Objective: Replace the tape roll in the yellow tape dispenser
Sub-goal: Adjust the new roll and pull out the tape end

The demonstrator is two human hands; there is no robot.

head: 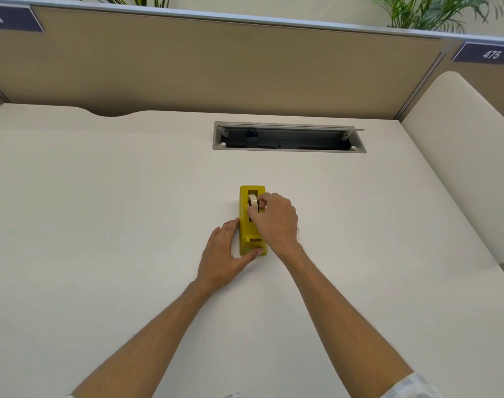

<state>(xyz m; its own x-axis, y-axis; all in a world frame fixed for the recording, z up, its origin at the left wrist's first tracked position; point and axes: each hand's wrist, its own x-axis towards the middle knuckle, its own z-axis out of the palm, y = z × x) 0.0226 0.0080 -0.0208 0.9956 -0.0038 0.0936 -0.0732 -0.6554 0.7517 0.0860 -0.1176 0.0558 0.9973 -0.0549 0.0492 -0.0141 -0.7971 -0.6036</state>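
Yellow tape dispenser (246, 225) alone on desk (101, 225), cable tray (288, 137) beyond.

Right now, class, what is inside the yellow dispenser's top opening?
A pale tape roll sits in the yellow dispenser, pinched by the right hand. The left hand braces the dispenser. The roll's lower part and hub are hidden.

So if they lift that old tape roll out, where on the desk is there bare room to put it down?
Nearly anywhere. The desk is bare left of the left hand, and right of the right hand out to the side panel. There is also a clear strip between the yellow dispenser and the open cable tray. It is crowded only around the dispenser, where both hands sit.
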